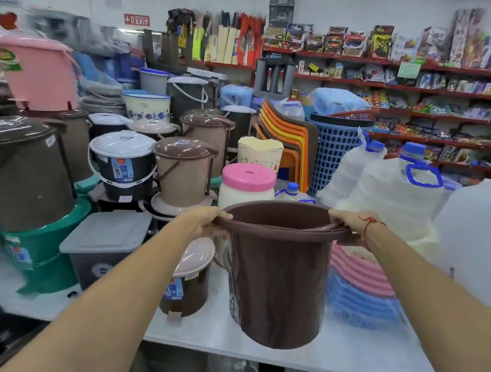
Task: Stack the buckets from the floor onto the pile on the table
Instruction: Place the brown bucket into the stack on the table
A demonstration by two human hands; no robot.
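Both hands hold the brown bucket [278,273] by its rim, upright, above the front edge of the surface [342,358]. The left hand [206,221] is curled shut on the rim's left side; the right hand [345,223] is closed on the right side, by the handle lug. The bucket's base seems clear of the surface, though contact cannot be ruled out. Which pile it belongs on I cannot tell from here.

Risks, as I judge them: the surface is crowded, so a swing of the bucket could knock the small brown bin [185,286] just left of it, or the pink-lidded jar [247,186] behind. To the right, the pink and blue trays [359,286] lie close and could be shoved back. The loose handle lying on the rim could pinch a finger or catch while nesting. A tilted entry into a pile would likely jam.

Readable writing: "BIN" on the label of the small brown bin and on the black bin [122,167]; "EXIT" on a red wall sign [137,19]. Other labels are too blurred.
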